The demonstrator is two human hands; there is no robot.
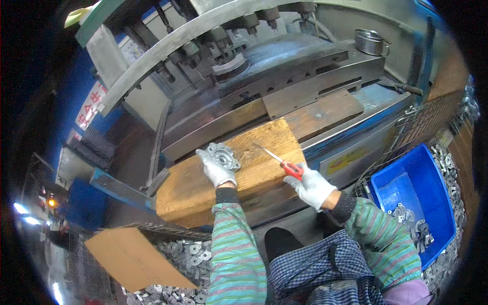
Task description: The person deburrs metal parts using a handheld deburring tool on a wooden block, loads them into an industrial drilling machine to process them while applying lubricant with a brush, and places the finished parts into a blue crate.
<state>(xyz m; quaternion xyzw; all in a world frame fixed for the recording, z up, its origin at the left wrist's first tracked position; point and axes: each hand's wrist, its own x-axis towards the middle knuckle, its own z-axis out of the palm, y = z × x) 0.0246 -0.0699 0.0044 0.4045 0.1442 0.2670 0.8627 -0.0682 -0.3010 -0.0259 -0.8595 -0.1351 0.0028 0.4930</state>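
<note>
On top of a thick wooden block [264, 137], my gloved left hand [217, 172] grips a grey cast metal part [223, 155] with a round opening, its fingers at the part's left side. My gloved right hand [309, 187] is closed around the red handle of a screwdriver [291, 170]. The thin metal shaft points up and left toward the metal part, and its tip is apart from it, over the wood.
A machine press [218, 61] with a row of spindles stands behind the block. At right, a blue bin [384, 180] holds several metal parts, with more heaped around it. A cardboard sheet [134, 256] lies over parts at lower left. A metal cup [369, 43] stands at the back right.
</note>
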